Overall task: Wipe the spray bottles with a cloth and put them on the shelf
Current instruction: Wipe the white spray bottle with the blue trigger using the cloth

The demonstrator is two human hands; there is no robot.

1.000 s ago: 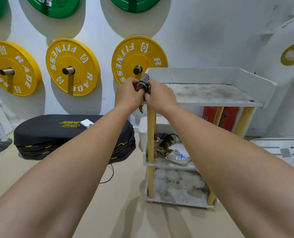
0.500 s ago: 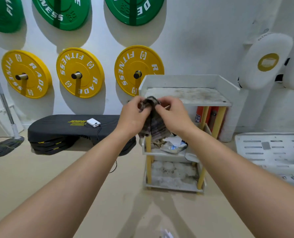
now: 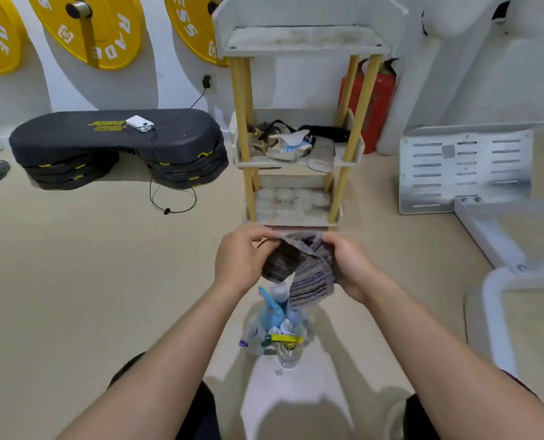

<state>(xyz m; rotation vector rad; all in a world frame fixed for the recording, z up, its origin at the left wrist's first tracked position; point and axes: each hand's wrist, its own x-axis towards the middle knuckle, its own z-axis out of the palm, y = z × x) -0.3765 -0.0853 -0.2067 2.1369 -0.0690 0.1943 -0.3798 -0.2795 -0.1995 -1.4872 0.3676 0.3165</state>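
Spray bottles (image 3: 275,325) – a small cluster standing on the floor (image 3: 105,281), right below the hands and closest to me. I make out a blue one and a clear one with a yellow trigger part; the exact count I cannot tell, they overlap. None is on the shelf.

Just above them I see both hands on the cloth (image 3: 305,268), a dark striped rag. Left hand (image 3: 242,258) has its fingers curled round the bunched left part. Right hand (image 3: 350,265) pinches the right edge, thumb on top. A loose flap hangs down toward the bottles – whether it touches them I cannot tell.

Beyond the hands stands the shelf (image 3: 299,39), white tiers on yellow posts. Top tier is dusty, middle tier holds jumbled straps and rags, bottom tier is stained.

Left of the shelf a black step platform (image 3: 115,138) lies on the floor with a white power bank (image 3: 139,123) on it, cable trailing down. Behind the shelf's right posts is a red fire extinguisher (image 3: 378,100). A white slotted panel (image 3: 464,166) leans at far right. Yellow weight plates (image 3: 86,30) hang on the wall.
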